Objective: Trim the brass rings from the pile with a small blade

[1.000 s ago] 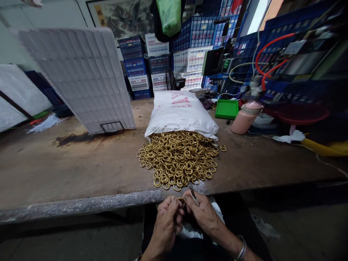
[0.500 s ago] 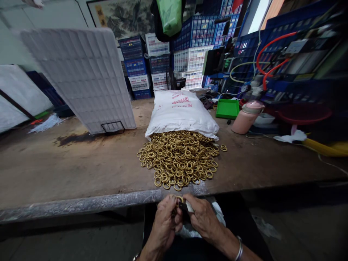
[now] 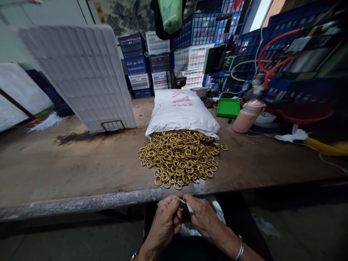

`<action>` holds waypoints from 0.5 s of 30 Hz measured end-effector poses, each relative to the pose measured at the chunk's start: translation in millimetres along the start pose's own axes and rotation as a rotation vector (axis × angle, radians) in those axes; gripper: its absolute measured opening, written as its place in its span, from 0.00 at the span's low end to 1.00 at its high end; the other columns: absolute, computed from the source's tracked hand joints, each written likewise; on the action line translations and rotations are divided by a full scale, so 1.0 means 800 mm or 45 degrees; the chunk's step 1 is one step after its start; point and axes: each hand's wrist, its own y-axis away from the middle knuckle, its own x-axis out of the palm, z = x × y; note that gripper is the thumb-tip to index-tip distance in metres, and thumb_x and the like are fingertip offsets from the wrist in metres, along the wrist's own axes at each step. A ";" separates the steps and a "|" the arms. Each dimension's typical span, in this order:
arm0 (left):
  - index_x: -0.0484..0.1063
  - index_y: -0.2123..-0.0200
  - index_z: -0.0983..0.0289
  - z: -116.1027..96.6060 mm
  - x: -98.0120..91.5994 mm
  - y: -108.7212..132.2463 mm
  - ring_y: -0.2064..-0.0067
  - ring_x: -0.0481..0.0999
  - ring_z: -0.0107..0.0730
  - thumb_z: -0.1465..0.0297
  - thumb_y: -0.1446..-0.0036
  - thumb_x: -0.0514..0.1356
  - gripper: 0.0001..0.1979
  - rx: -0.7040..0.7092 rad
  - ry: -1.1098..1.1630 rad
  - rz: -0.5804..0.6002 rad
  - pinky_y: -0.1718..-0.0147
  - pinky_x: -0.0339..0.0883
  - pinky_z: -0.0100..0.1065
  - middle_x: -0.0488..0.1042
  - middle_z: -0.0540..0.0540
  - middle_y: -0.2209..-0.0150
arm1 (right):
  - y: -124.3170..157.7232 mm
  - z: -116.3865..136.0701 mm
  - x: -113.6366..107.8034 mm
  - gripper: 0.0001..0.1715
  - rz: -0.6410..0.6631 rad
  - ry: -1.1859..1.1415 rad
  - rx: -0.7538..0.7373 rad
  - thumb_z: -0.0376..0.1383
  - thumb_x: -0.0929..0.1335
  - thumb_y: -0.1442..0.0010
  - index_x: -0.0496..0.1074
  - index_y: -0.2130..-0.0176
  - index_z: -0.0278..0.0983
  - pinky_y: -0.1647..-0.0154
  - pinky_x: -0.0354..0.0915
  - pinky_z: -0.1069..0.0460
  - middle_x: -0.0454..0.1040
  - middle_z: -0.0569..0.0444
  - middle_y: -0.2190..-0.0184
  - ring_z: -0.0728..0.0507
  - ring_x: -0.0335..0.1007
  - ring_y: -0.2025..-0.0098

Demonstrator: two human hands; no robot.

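My left hand (image 3: 165, 221) and my right hand (image 3: 202, 216) meet just below the table's front edge, over my lap. The left hand's fingers are pinched on a brass ring (image 3: 180, 200). In the closed fingers of the right hand is a small dark tool with a pale blade (image 3: 187, 206), pressed against that ring. A heap of brass rings (image 3: 179, 157) lies on the wooden table (image 3: 67, 166) right in front of the hands, spilling from the mouth of a white sack (image 3: 181, 110). A white cloth (image 3: 190, 228) rests on my lap under the hands.
A white foam tray (image 3: 78, 76) leans upright at the back left on a wire stand. A green tray (image 3: 227, 108), a pink flask (image 3: 247, 116) and a red basin (image 3: 304, 114) stand at the right. Stacked blue and white crates (image 3: 174, 54) fill the background. Plastic film (image 3: 81, 204) wraps the table edge.
The tool in my right hand went from pointing up to lying flat against the ring. Both hands moved slightly closer together; the view tilted a little.
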 end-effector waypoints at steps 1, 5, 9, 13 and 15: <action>0.59 0.76 0.65 -0.001 0.000 0.001 0.86 0.47 0.14 0.59 0.49 0.57 0.16 0.001 -0.019 -0.001 0.89 0.44 0.20 0.57 0.44 0.83 | -0.001 0.000 -0.001 0.11 0.027 0.014 0.025 0.26 0.56 0.51 0.61 0.70 0.37 0.74 0.54 0.56 0.71 0.55 0.77 0.47 0.68 0.74; 0.60 0.76 0.65 0.002 -0.001 0.002 0.86 0.46 0.14 0.59 0.49 0.57 0.16 -0.001 -0.041 -0.026 0.89 0.44 0.20 0.57 0.44 0.83 | -0.005 0.001 -0.003 0.11 0.067 0.110 0.181 0.25 0.56 0.52 0.61 0.70 0.37 0.74 0.52 0.55 0.71 0.54 0.76 0.46 0.69 0.72; 0.62 0.75 0.66 0.007 -0.006 -0.001 0.86 0.46 0.14 0.60 0.50 0.58 0.15 -0.034 -0.011 -0.015 0.89 0.44 0.20 0.57 0.43 0.83 | -0.006 0.000 0.000 0.13 0.084 0.154 0.239 0.24 0.56 0.54 0.62 0.69 0.37 0.74 0.51 0.55 0.72 0.53 0.75 0.45 0.69 0.71; 0.61 0.75 0.66 0.006 -0.012 -0.001 0.86 0.45 0.14 0.59 0.50 0.57 0.15 -0.071 -0.010 0.024 0.89 0.44 0.20 0.56 0.43 0.84 | -0.005 0.003 0.003 0.15 0.130 0.136 0.238 0.23 0.57 0.56 0.62 0.69 0.37 0.74 0.50 0.55 0.72 0.53 0.75 0.46 0.68 0.71; 0.61 0.77 0.65 0.003 -0.012 0.002 0.87 0.45 0.13 0.59 0.50 0.58 0.16 -0.082 -0.021 0.024 0.90 0.43 0.20 0.56 0.43 0.85 | -0.006 0.004 0.003 0.16 0.135 0.128 0.241 0.22 0.57 0.58 0.62 0.68 0.37 0.74 0.50 0.55 0.72 0.53 0.75 0.46 0.68 0.72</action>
